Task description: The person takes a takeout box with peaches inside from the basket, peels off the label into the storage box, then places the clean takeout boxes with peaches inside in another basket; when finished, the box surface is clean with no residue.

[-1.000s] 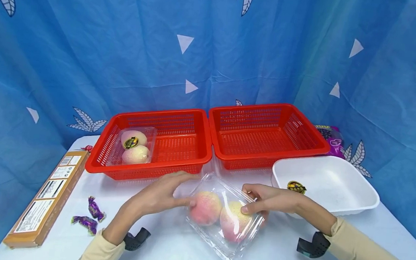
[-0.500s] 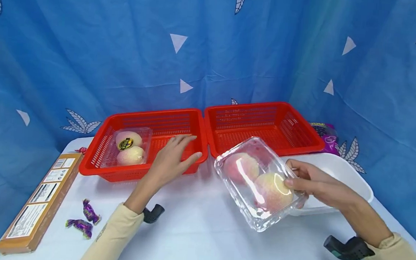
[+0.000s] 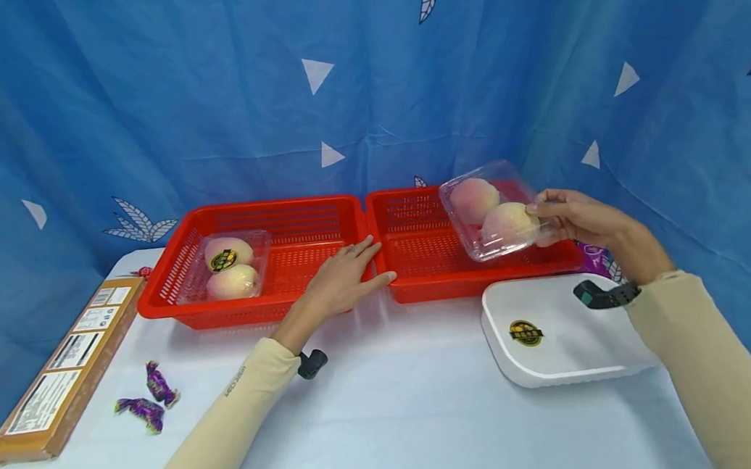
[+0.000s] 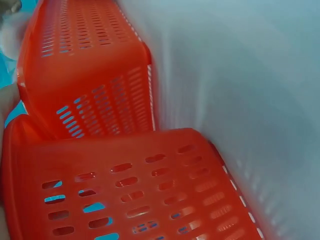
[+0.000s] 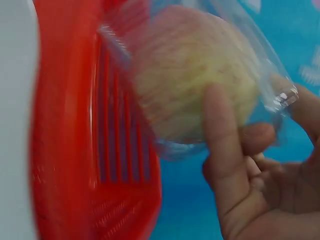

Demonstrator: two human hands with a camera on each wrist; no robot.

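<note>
Moved farther back, the peach pack (image 3: 491, 212) extends left from the pinching right grip (image 3: 582, 214), apparently above the right basket (image 3: 437, 290).

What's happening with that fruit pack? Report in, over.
Right grip pinching fruit pack, held up at right red basket. Left grip empty beside left red basket; contact unclear. White tray in front; nothing visibly blocking.

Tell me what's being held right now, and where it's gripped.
The right hand pinches a clear plastic peach pack by its right-hand edge; the left hand shows no clear grip.
</note>
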